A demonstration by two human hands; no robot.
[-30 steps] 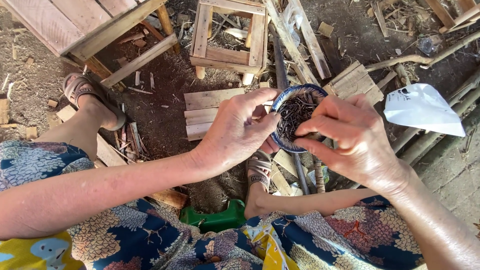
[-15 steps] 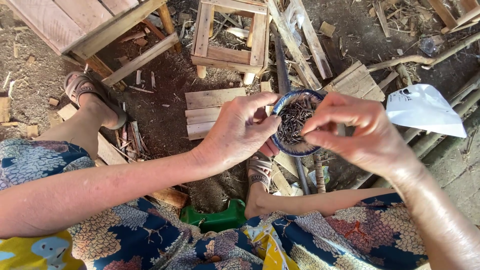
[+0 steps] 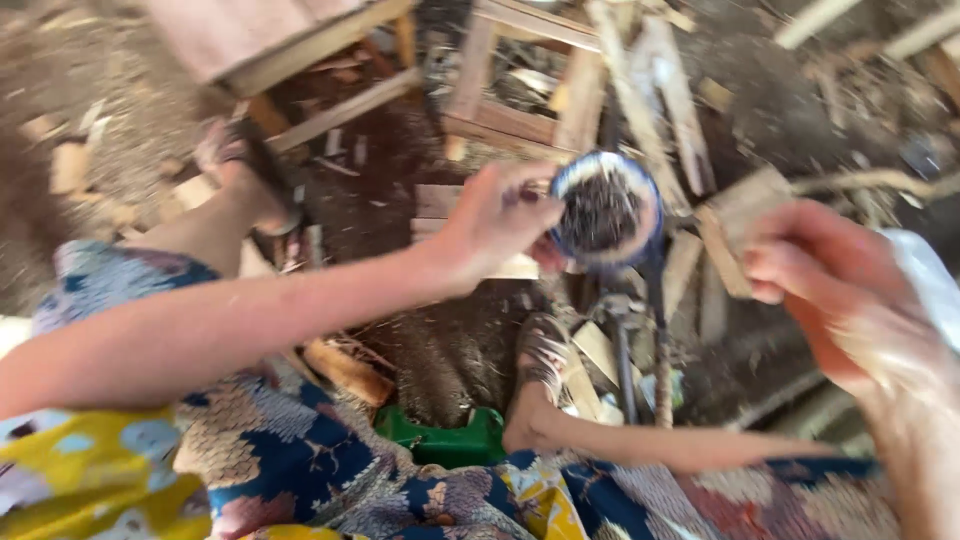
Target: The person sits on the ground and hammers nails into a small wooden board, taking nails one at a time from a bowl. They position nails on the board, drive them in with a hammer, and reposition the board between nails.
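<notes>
Small round bowl [image 3: 604,210] with a blue rim, dark bits heaped inside, up in the middle of the view, held off the ground. The left hand [image 3: 497,222] has it by the near-left edge, fingers curled round the rim, thumb side toward the body. The bowl's right edge is free, with a gap of open air between it and the right hand [image 3: 838,290], which sits well apart, lower and to the right, blurred; its fingers look curled in, but whether they pinch anything cannot be told. Just behind that hand, a white plastic bag [image 3: 925,280] at the right edge of the view. Under the bowl, a dark metal rod [image 3: 657,330] runs down toward a sandalled foot [image 3: 541,365], hemmed in by loose wood offcuts [image 3: 600,355]. Above the bowl, a slatted wooden frame [image 3: 520,95] crowds the top edge; another plank piece [image 3: 745,215] lies right between bowl and right hand on the ground. To the left, the other sandalled foot [image 3: 240,175] on bare dirt, where the floor opens out more. Near the body, a green plastic block [image 3: 445,440] sits by the patterned cloth [image 3: 330,480].
</notes>
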